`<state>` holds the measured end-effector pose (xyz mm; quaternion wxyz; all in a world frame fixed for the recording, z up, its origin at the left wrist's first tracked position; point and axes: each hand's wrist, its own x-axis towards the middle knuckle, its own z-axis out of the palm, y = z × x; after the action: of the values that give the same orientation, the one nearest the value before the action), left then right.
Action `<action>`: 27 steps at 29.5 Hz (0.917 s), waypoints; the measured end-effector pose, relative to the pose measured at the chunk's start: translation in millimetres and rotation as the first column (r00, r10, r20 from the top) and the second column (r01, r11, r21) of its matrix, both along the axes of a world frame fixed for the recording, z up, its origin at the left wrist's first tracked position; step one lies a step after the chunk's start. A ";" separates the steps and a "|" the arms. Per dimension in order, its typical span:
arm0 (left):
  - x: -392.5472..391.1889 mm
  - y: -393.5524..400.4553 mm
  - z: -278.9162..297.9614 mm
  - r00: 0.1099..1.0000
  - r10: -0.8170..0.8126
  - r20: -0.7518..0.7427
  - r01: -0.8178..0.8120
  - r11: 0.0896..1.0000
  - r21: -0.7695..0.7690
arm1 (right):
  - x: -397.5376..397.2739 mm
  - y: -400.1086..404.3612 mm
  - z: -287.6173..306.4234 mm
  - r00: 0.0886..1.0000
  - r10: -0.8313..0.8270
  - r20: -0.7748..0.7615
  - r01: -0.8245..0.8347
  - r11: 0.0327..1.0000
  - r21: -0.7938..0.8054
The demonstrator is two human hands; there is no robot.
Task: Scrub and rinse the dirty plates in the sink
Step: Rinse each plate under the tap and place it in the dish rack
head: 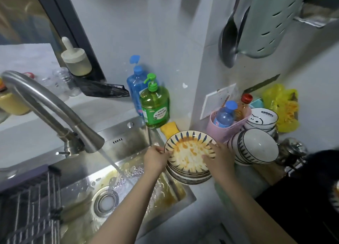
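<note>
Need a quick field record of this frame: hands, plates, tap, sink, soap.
left hand: grips the left rim of the top plate
right hand: fingers curled over the plate's right rim and inner face
top plate: orange sauce smears, blue-dash rim, tilted toward the camera
plate stack: under the top plate, at the sink's right edge
faucet: running, stream lands in the basin, not on the plates
sink: wet, orange residue near the right wall
green soap bottle: upright behind the sink
yellow sponge: beside the bottle, untouched

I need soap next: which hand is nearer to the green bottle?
Left. The left hand grips the top plate's left rim, below the green bottle. The right hand rests on the plate's right side, farther away.
</note>
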<state>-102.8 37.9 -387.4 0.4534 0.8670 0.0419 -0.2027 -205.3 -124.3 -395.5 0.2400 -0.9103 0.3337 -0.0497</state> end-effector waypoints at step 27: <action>12.5 83.5 10.8 0.858 0.379 -0.347 -0.508 0.730 -0.458 | 34.4 73.5 34.0 0.870 -0.219 0.441 -0.020 0.879 0.477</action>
<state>-90.3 121.4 -376.7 0.7035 0.6402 0.2430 -0.1902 -170.9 -50.8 -361.5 0.5242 -0.7648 0.3131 -0.2055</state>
